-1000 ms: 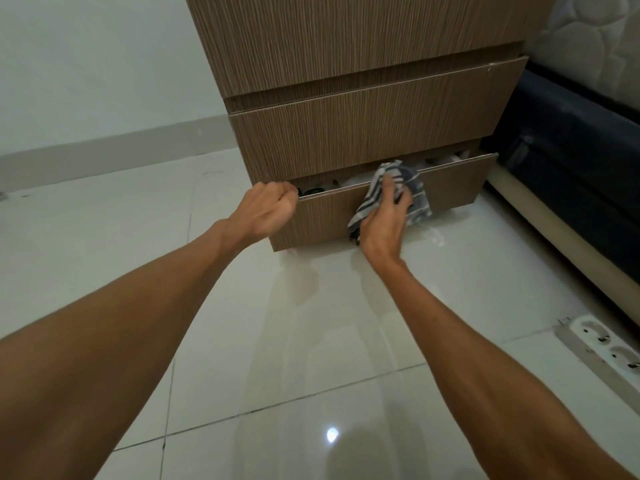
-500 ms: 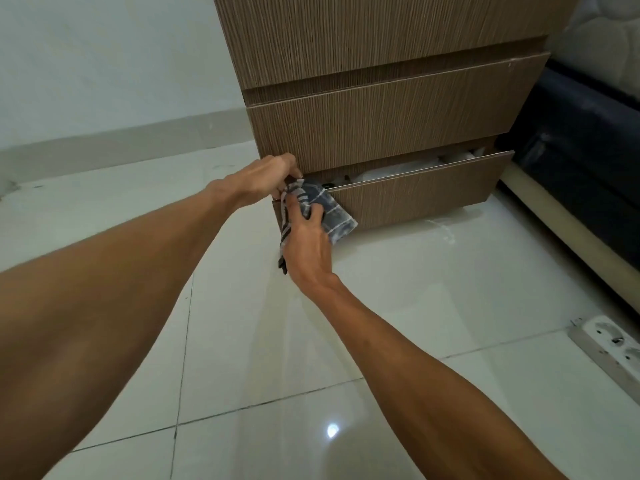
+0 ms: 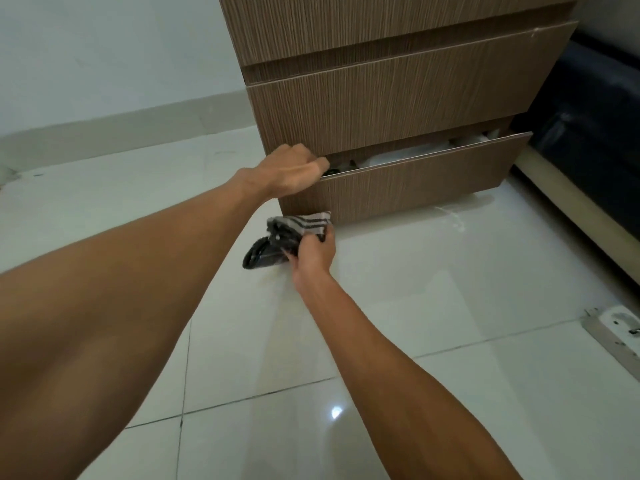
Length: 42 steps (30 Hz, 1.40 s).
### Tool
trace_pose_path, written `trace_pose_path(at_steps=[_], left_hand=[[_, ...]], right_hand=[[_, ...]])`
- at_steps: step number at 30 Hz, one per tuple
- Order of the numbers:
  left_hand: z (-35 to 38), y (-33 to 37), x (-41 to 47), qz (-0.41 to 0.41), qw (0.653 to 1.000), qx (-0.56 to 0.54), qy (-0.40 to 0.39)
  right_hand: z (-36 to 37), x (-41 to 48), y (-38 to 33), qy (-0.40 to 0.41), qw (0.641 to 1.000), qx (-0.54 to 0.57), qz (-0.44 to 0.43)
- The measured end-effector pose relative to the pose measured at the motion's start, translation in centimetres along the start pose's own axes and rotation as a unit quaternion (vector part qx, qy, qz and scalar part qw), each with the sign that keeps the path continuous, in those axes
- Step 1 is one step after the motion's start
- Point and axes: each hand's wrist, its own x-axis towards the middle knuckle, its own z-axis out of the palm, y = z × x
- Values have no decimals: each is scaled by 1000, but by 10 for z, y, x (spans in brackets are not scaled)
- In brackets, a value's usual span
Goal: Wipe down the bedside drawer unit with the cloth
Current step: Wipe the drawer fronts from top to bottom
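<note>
The brown wood-grain bedside drawer unit (image 3: pixel 398 98) stands on the tiled floor. Its bottom drawer (image 3: pixel 415 185) is pulled partly out, with pale and dark items showing inside. My left hand (image 3: pixel 291 171) is curled over the top left corner of that drawer front. My right hand (image 3: pixel 313 254) grips a bunched grey and dark striped cloth (image 3: pixel 287 237) low down, by the drawer's bottom left corner and just above the floor.
A dark bed base (image 3: pixel 595 133) with a pale lower rail stands right of the unit. A white power strip (image 3: pixel 616 327) lies on the floor at the right edge. White wall and skirting run behind on the left.
My right hand has carried the cloth leftward along the bottom drawer front, then down off its left corner toward the floor. My left hand has stayed on the drawer's top left corner.
</note>
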Motion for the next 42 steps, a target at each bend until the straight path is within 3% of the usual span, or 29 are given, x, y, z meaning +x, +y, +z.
trace_pose_path(at_steps=[3,10,18,24,31,33,35,39,42], left_hand=[[12,10,6,43,996,72,30],[30,8,9,57,976,160,139],[36,7,13,56,967,184,165],[37,8,13,60,962,204,172],[36,11,9,58,959,220,167],[39,12,7,65,955,232,176],[50,11,2,108,936,272,195],[84,3,-6,221,877,387,182],[94,-6,-8,240,846,450,156]], right_hand=[[0,24,-19,13,987,142,71],[-40,65,-72,22,985,163,46],[-97,122,-147,53,987,150,-36],[-130,151,-211,135,981,103,-91],[-160,160,-269,267,948,72,-159],[-169,170,-280,263,943,85,-186],[-179,183,-284,253,943,91,-195],[-154,115,-263,192,960,136,-153],[-144,87,-239,140,958,217,-128]])
